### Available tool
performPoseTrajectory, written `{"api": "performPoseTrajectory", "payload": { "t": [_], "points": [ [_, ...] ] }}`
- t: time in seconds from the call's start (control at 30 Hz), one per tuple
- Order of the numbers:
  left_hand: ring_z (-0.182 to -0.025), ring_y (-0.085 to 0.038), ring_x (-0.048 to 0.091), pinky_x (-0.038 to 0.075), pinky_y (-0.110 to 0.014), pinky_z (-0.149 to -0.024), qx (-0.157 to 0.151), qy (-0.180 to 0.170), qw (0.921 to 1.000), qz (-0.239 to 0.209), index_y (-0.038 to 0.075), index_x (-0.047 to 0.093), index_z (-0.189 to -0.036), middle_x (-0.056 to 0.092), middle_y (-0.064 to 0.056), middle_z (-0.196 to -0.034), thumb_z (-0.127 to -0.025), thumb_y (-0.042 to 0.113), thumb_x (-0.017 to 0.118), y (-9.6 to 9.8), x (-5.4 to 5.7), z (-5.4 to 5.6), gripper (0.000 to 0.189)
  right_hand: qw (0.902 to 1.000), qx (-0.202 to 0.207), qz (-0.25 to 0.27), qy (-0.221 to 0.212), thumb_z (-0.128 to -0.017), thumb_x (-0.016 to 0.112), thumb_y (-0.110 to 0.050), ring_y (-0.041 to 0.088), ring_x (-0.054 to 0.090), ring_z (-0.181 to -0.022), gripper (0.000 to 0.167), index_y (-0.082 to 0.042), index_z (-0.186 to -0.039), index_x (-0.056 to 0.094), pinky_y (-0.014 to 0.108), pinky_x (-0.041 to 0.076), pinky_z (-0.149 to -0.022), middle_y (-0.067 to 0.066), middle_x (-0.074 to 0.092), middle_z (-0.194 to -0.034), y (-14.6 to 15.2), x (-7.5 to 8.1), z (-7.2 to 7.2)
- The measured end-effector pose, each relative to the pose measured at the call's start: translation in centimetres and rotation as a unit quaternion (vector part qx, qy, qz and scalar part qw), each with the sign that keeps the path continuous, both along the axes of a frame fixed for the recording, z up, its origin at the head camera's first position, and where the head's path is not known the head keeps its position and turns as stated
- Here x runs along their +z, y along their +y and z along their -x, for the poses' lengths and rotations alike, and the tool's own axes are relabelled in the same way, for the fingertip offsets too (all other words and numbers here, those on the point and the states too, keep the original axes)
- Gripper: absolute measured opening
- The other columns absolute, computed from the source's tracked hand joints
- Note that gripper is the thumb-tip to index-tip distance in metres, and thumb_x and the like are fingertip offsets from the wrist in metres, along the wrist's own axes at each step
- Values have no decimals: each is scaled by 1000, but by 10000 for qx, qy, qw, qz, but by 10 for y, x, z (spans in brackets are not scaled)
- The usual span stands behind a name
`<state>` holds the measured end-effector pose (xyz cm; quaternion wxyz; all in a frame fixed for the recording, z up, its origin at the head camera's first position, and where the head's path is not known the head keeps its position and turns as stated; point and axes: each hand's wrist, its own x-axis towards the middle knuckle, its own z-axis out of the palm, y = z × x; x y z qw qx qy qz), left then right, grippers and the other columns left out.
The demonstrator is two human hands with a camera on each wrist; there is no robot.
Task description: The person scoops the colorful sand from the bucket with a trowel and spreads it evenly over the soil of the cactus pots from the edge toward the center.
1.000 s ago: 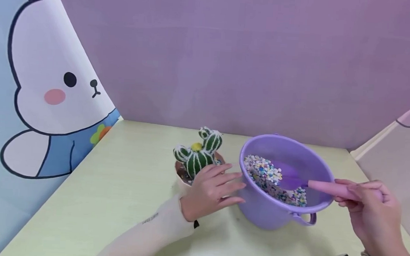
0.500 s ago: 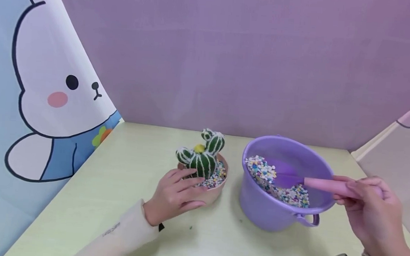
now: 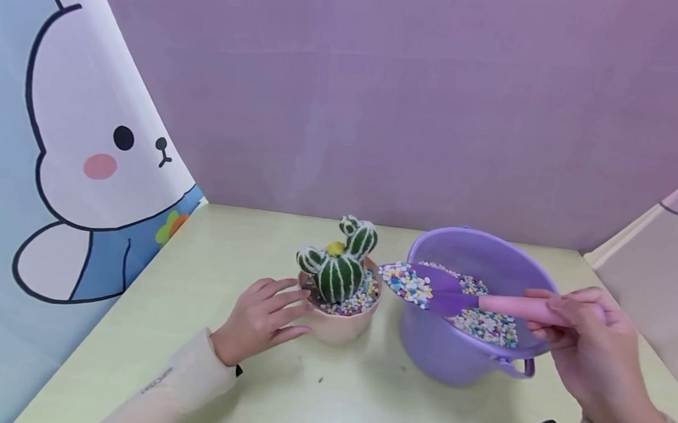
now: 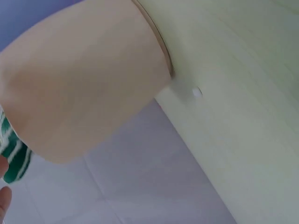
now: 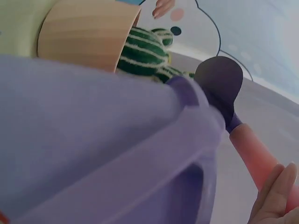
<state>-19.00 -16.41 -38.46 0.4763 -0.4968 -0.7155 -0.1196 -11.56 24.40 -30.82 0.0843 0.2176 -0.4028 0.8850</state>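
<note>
two hands are sharing this step. your right hand (image 3: 598, 359) is gripping the pink handle (image 3: 518, 308) of the trowel (image 3: 447, 284), and the purple blade is bearing a heap of coloured pebbles (image 3: 407, 285) across the left rim of the bucket (image 3: 440, 357). that bucket is standing nearer the right edge of the worktop (image 3: 363, 411); the pot (image 3: 338, 330) with its cactus (image 3: 338, 278) is standing between it and the left edge, the back edge running behind both. your left hand (image 3: 258, 319) is waiting at the pot's left side, fingers spread and relaxed, holding nothing; whether the fingertips are touching the wall, you cannot tell from here.

the load is sitting mostly toward the tip, so a dipping blade would probably be shedding pebbles into the gap, near where a few specks (image 3: 320, 380) are lying. you want to be holding the blade level, going slowly and clearing the rim without a knock. be minding the cactus's upper right arm too; it is leaning toward the blade's side. a light left palm would likely be steadying the pot.
</note>
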Motion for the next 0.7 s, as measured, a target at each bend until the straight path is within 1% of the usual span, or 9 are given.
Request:
{"api": "performPoseTrajectory", "payload": {
  "t": [0.13, 0.2, 0.27, 0.3, 0.33, 0.43, 0.53, 0.57, 0.7],
  "points": [
    [-89, -28, 67, 52, -38, -72, -26, -145, 9998, 126, 9, 75, -90, 73, -8, -93, -98, 41, 51, -6, 1, 3, 41, 9994, -175, -147, -267, -96, 23, 18, 28, 69, -67, 37, 12, -84, 57, 28, 56, -58, 34, 65, -93, -8, 0, -2],
    [-90, -28, 67, 52, -38, -72, -31, -221, 9996, 160, 9, 75, -91, 73, -8, -94, -99, 42, 50, -8, 0, 4, 42, 9965, -450, 146, -687, -96, 30, 18, 28, 70, -64, 31, 7, -84, 57, 29, 56, -56, 29, 68, -92, -13, -1, -5],
    [-90, -28, 67, 52, -38, -72, -33, -252, 9995, 184, 9, 75, -91, 73, -9, -94, -99, 41, 49, -9, 0, 5, 43, 9946, -509, 99, -896, -95, 34, 17, 27, 70, -63, 27, 4, -85, 56, 28, 56, -56, 28, 69, -92, -18, -2, -6],
    [-90, -28, 67, 52, -38, -72, -35, -270, 9994, 197, 9, 75, -91, 73, -9, -94, -99, 41, 49, -10, 0, 5, 43, 9943, -497, 68, -941, -95, 34, 17, 26, 70, -64, 27, 4, -86, 55, 29, 56, -56, 27, 69, -92, -21, -2, -6],
    [-90, -28, 67, 52, -38, -72, -43, -307, 9993, 208, 8, 75, -91, 73, -9, -94, -99, 41, 48, -10, -1, 6, 43, 9954, -382, -112, -877, -95, 33, 17, 27, 70, -67, 28, 5, -88, 56, 29, 57, -58, 28, 68, -93, -23, -2, -6],
    [-90, -28, 67, 52, -38, -72, -70, -384, 9990, 220, 8, 75, -91, 73, -10, -94, -100, 41, 48, -11, -1, 8, 44, 9949, -368, -457, -818, -95, 33, 17, 26, 71, -73, 27, 3, -88, 56, 28, 57, -61, 26, 69, -93, -31, -3, -6],
    [-91, -29, 67, 52, -38, -71, -119, -522, 9984, 205, 7, 75, -92, 72, -12, -96, -99, 41, 48, -12, -1, 11, 44, 9933, -389, -661, -864, -95, 35, 17, 25, 71, -76, 27, 2, -88, 56, 29, 57, -63, 26, 69, -94, -37, -4, -6],
    [-91, -29, 67, 52, -38, -71, -128, -567, 9981, 198, 6, 75, -92, 72, -13, -97, -99, 41, 49, -13, -1, 12, 44, 9923, -481, -583, -978, -94, 36, 17, 24, 71, -74, 26, 0, -86, 54, 29, 57, -62, 24, 70, -94, -39, -5, -7],
    [-93, -29, 67, 53, -39, -73, -151, -732, 9970, 178, 5, 74, -93, 71, -14, -100, -99, 41, 49, -14, 0, 17, 45, 9918, -409, -602, -1050, -94, 36, 16, 24, 71, -71, 25, 0, -87, 54, 30, 57, -61, 24, 69, -96, -44, -8, -7]
  ]
}}
